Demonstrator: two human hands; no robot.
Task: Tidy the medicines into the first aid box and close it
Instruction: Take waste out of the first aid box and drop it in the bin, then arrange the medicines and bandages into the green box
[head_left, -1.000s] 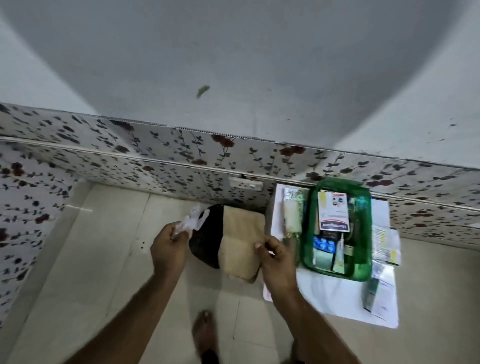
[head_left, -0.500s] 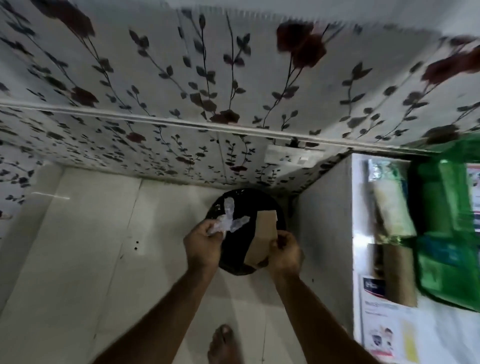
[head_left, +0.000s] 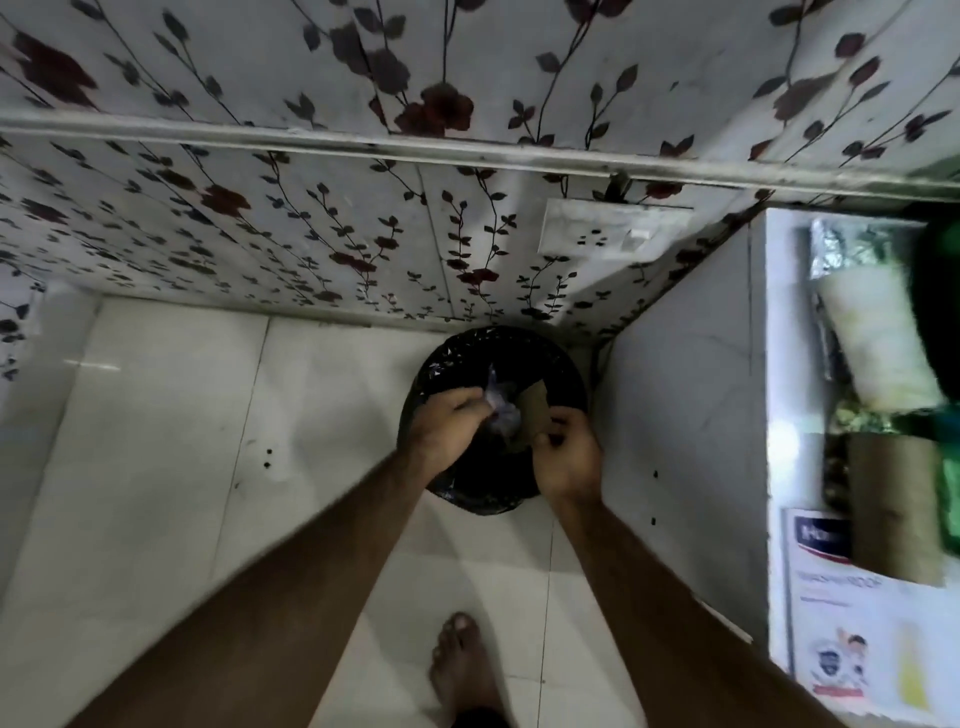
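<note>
Both hands are held over the mouth of a black bin (head_left: 493, 483) that stands on the floor, close to the left side of the white counter (head_left: 685, 374). In the left hand (head_left: 447, 421) a crumpled clear wrapper (head_left: 498, 410) is pinched between the fingertips, so this grip is narrow and closed on it. In the right hand (head_left: 569, 457) a brown piece of card (head_left: 532, 410) is pinched at its lower end; its long axis points up and away from the person, into the bin opening. Both pieces are directly above the bin, so only a release downward seems to be needed.

The green first aid box (head_left: 940, 291) is seen only partly, at the far right edge of the counter top, blurred and not closed as far as can be judged. It lies to the right of the hands, well apart, and the right hand is the nearer one. A white packet (head_left: 878, 332) and a brown packet (head_left: 893, 504) lie beside the box, outside it.
</note>
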